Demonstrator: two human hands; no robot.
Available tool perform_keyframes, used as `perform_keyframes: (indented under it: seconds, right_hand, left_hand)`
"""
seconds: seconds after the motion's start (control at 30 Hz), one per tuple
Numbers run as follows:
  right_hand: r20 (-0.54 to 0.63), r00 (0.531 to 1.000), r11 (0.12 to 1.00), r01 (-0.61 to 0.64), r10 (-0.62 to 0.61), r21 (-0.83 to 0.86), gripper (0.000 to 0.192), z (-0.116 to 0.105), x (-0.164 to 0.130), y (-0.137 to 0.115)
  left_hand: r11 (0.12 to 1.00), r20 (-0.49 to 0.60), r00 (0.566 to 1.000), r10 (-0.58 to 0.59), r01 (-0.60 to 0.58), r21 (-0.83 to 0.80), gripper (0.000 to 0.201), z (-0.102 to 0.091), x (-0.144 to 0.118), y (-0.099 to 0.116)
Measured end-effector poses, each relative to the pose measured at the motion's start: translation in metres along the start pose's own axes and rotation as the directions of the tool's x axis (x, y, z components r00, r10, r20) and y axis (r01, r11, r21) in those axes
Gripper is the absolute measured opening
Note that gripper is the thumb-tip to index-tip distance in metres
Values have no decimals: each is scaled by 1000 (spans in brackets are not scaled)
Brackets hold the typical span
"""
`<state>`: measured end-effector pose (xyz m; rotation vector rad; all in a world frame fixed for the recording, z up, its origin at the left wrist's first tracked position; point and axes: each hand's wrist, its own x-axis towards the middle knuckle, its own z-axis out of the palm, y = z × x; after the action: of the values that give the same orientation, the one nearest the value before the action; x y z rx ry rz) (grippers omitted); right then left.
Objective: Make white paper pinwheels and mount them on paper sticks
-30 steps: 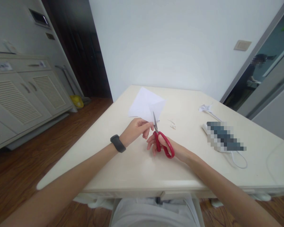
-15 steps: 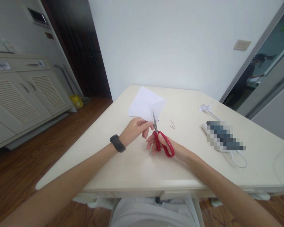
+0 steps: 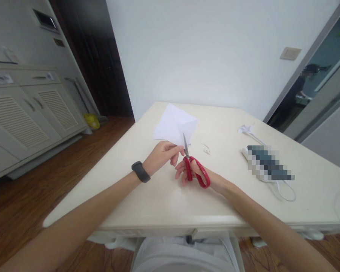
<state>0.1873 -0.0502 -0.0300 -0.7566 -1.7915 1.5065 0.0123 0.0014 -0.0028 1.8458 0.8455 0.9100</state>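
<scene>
A cream table (image 3: pixel 158 204) fills the middle of a white-walled room, with wood floor and a louvred cabinet (image 3: pixel 25 117) off to the left. At the grip: the left hand (image 3: pixel 162 155) pinches the near corner of a folded white paper (image 3: pixel 174 124), fingers closed on it, a dark band (image 3: pixel 141 172) on the wrist. Just beside it the right hand (image 3: pixel 197 174) is wrapped through the red handles of the scissors (image 3: pixel 193 166), and the blades point up and away with their tips against the paper's near edge. The paper fans out toward the far side, lifted off the tabletop. Moving outward, small white scraps (image 3: pixel 206 149) lie just right of the blades, a crumpled bit of paper (image 3: pixel 246 129) sits farther right, and a blurred device with a white cable (image 3: pixel 283 190) lies near the right edge. There's bare table near the person and to the left of the hands, right out to the rounded edge. Against half a second ago, hands, scissors and paper sit practically where they were.
</scene>
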Motion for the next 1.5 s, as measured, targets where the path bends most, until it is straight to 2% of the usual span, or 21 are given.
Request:
perform_keyframes:
  seconds: [0.27, 0.47, 1.5]
  right_hand:
    - [-20, 999, 999, -36, 35, -13, 50, 0, 2, 3]
    - [-70, 997, 999, -16, 13, -35, 44, 2, 4, 6]
    - [-74, 997, 999, -27, 24, -32, 34, 3, 1, -2]
  left_hand:
    - [1000, 12, 1000, -2, 2, 1, 31, 1, -1, 1]
    - [1000, 30, 1000, 6, -5, -24, 31, 0, -1, 0]
    - [1000, 34, 999, 19, -19, -12, 32, -1, 0, -1]
